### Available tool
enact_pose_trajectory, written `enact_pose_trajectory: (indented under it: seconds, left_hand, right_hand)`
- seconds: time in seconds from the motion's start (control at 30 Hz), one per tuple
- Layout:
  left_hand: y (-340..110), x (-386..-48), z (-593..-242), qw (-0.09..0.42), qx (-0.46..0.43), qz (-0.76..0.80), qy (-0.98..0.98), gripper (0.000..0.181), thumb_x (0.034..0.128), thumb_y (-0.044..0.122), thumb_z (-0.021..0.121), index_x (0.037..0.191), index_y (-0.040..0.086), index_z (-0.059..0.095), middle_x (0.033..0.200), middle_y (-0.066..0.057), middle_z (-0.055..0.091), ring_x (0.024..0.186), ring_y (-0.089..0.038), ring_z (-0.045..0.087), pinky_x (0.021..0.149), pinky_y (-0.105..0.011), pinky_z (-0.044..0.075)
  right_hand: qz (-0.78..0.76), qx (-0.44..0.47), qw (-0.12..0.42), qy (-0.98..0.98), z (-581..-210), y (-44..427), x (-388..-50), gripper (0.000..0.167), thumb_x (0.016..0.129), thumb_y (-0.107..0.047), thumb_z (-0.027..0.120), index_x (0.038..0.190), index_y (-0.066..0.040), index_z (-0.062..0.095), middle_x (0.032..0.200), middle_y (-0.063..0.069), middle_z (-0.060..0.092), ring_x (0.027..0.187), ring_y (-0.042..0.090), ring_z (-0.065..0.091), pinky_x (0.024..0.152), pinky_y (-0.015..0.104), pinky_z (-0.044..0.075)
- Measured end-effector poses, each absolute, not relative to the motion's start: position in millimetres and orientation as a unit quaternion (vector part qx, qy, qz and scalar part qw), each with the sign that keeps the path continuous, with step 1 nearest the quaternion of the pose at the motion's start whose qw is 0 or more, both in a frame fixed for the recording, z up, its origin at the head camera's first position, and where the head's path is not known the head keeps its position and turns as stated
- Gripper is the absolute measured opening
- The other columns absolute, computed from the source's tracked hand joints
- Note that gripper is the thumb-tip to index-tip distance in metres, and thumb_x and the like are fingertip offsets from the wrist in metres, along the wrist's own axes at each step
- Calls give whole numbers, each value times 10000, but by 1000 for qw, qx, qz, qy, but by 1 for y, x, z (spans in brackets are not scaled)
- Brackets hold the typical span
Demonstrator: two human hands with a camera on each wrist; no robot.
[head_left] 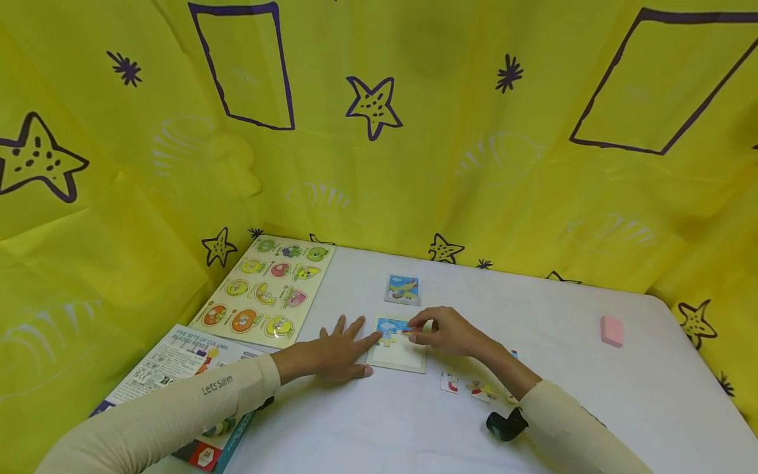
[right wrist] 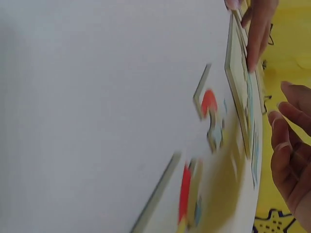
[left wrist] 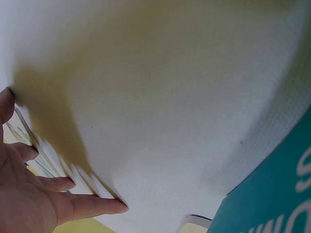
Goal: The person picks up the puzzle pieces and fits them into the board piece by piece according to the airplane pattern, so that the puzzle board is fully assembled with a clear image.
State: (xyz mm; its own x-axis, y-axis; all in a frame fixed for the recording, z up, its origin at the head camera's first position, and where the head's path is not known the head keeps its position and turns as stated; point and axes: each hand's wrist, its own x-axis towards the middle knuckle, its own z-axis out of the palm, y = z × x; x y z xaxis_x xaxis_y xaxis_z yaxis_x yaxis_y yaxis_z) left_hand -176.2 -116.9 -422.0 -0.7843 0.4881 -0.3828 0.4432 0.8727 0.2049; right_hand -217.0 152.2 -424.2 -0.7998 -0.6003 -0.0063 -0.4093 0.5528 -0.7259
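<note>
A small square puzzle board lies on the white table, its upper part filled with blue-sky pieces. My left hand is spread flat beside it, index fingertip on the board's left side; in the left wrist view the left fingers are straight. Over the board's upper right, my right hand pinches a small puzzle piece with red and yellow on it, mostly covered by the fingertips. Loose puzzle pieces lie near the board's lower right, some partly hidden by the right forearm.
Behind the board lies a square airplane picture. A fruit puzzle board and a box stand at the left, the box partly under the left sleeve. A pink block sits at the right. A yellow curtain hangs behind the table.
</note>
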Motion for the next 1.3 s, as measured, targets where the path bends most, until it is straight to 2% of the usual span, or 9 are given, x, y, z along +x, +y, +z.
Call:
enact_pose_trajectory:
  seconds: [0.13, 0.5, 0.77, 1.07, 1.3]
  left_hand:
    - [-118, -177, -423, 219, 247, 57, 942, 729, 986, 566, 532, 1602, 287, 260, 1683, -160, 130, 1501, -543, 98, 1089, -761, 234]
    - [-118, -178, -426, 213, 251, 51, 943, 724, 987, 567, 528, 1600, 288, 262, 1680, -163, 143, 1495, -550, 117, 1081, -761, 251]
    - [-118, -177, -427, 212, 251, 58, 943, 726, 983, 571, 534, 1597, 281, 275, 1679, -165, 148, 1492, -555, 118, 1081, -762, 249]
    - [-118, -178, -427, 211, 256, 61, 941, 730, 989, 565, 528, 1601, 271, 262, 1678, -172, 142, 1491, -557, 118, 1080, -762, 248]
    - [-120, -178, -425, 213, 257, 66, 940, 728, 994, 556, 526, 1603, 259, 258, 1677, -182, 134, 1489, -561, 113, 1080, -763, 246]
  right_hand:
    - [-377, -279, 133, 873, -423, 175, -212, 295, 929, -232, 731, 1161, -50, 727, 989, 14, 678, 570, 76, 505, 512, 216, 425]
    - [-363, -247, 114, 891, -423, 232, -205, 346, 884, -263, 779, 1171, -79, 719, 1078, 76, 684, 654, 88, 529, 544, 214, 431]
    - [-345, -222, 90, 908, -427, 257, -200, 371, 834, -237, 825, 1144, -66, 715, 1094, 93, 666, 605, 62, 481, 537, 210, 413]
    - [-289, -190, 68, 936, -435, 270, -193, 481, 795, -323, 856, 1175, -68, 706, 1067, 29, 644, 830, 152, 496, 689, 231, 413]
    - [-278, -194, 61, 939, -439, 269, -194, 519, 790, -361, 854, 1200, -75, 716, 1049, 19, 644, 878, 156, 510, 730, 246, 404]
